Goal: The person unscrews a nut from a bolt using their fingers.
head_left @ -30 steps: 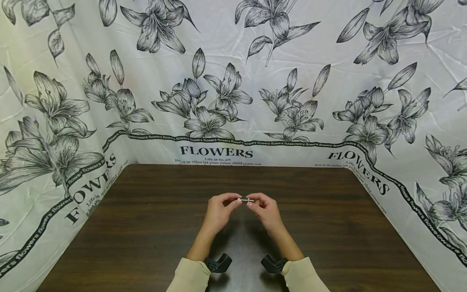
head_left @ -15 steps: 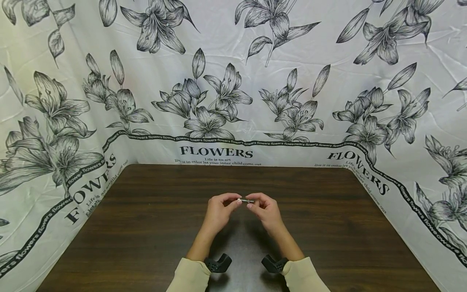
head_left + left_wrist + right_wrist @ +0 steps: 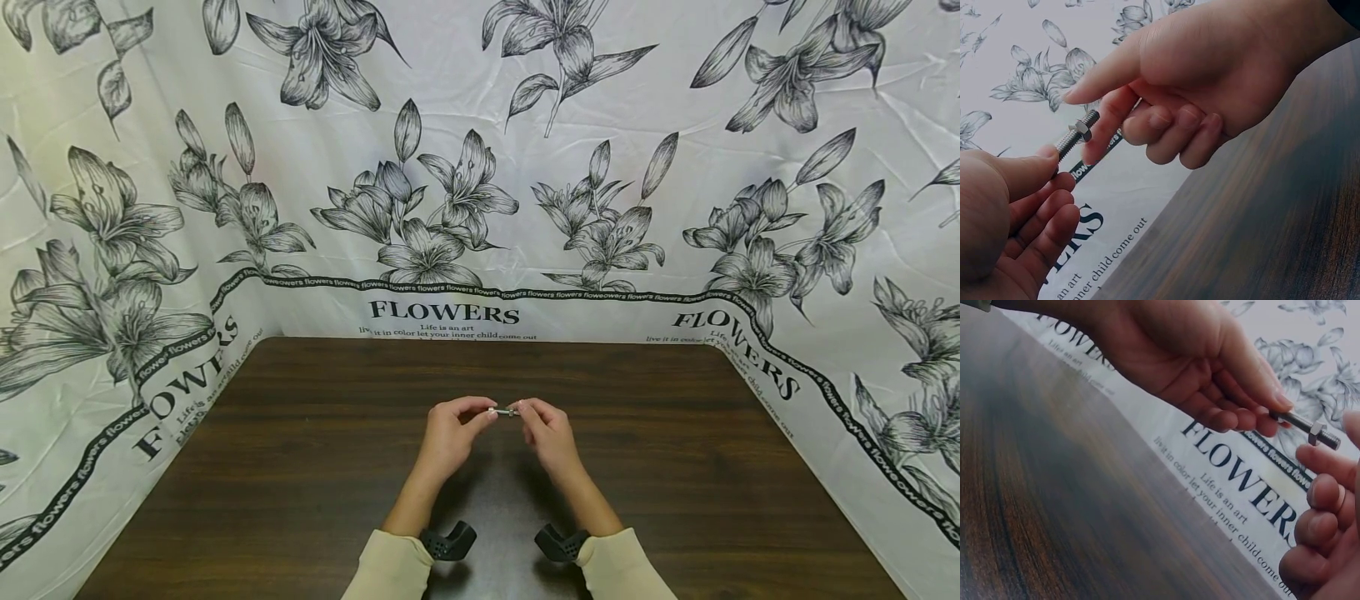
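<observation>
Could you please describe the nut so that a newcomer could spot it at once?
Over the dark wooden table, find the slim bolt pinched in the left hand. The nut sits around it near the free end: the faceted metal ring, wider than the threaded bolt.

Silvery threaded bolt (image 3: 1069,145) in the left hand (image 3: 452,433), hex nut (image 3: 1082,130) around it near the free tip

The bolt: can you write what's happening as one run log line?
left hand: pinches bolt | right hand: near nut, not pinching it | nut: on bolt, near free end
</observation>
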`<state>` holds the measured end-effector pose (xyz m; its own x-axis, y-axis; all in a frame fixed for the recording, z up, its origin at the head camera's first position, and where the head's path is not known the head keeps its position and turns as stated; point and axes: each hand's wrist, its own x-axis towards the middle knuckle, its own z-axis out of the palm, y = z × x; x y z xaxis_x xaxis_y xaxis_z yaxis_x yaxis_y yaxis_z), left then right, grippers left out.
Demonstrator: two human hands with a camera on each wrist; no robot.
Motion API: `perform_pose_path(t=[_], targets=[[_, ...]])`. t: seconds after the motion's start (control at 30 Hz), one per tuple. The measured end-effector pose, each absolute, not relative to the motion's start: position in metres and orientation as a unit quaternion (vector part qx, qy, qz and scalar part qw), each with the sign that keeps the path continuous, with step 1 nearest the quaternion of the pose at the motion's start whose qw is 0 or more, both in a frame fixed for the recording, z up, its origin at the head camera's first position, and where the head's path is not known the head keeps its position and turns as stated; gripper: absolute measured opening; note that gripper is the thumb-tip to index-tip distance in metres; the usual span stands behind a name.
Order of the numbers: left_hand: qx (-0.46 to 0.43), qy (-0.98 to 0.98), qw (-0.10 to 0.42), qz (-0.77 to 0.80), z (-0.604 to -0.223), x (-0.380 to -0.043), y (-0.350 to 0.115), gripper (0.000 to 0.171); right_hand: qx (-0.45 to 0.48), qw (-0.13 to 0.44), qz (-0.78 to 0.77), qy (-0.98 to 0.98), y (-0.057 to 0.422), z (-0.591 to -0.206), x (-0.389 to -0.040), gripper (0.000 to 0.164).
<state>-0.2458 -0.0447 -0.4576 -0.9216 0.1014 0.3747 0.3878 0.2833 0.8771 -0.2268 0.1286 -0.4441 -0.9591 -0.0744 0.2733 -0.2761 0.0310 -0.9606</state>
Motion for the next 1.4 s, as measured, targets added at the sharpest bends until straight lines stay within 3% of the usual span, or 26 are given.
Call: perform_pose_path(t=[0.23, 0.47, 0.9, 1.4], targets=[[-0.158, -0.791, 0.118, -0.579, -0.4576, -0.2453, -0.0435, 0.011, 0.115, 0.064, 0.659, -0.741, 0.1272, -0.4430, -0.2261, 0.035], [-0.160, -0.792, 0.115, -0.578, -0.4579, -0.2449, -0.0437, 0.009, 0.137, 0.033, 0.679, -0.720, 0.1293, -0.4465, -0.2275, 0.028], [-0.162, -0.790, 0.116, -0.580, -0.4563, -0.2455, -0.0454, 0.009, 0.173, 0.052, 0.701, -0.690, 0.1307, -0.4494, -0.2283, 0.015], [-0.156, -0.789, 0.112, -0.584, -0.4555, -0.2448, -0.0467, 0.008, 0.215, 0.058, 0.704, -0.674, 0.1312, -0.4498, -0.2278, 0.019]])
